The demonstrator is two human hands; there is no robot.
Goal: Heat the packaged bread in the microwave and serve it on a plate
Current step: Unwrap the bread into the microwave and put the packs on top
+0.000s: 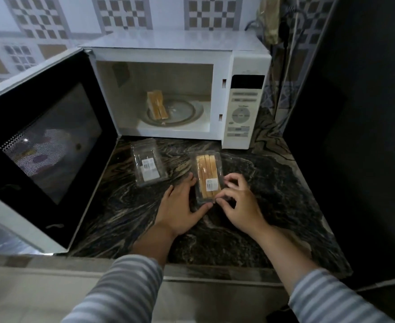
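Note:
A clear plastic pack of bread slices (206,173) lies on the dark marbled counter (273,187). My left hand (180,206) presses against its left side and near corner. My right hand (240,201) pinches the pack's right edge with fingertips. An empty clear pack (148,164) with a label lies to the left. The white microwave (245,66) stands behind with its door (42,145) swung wide to the left. Inside, bread slices (157,105) rest on a grey plate (185,111).
The open door takes up the counter's left side. A dark wall (355,113) bounds the right. A cable (285,66) hangs down right of the microwave. The counter's front edge (215,269) runs below my wrists.

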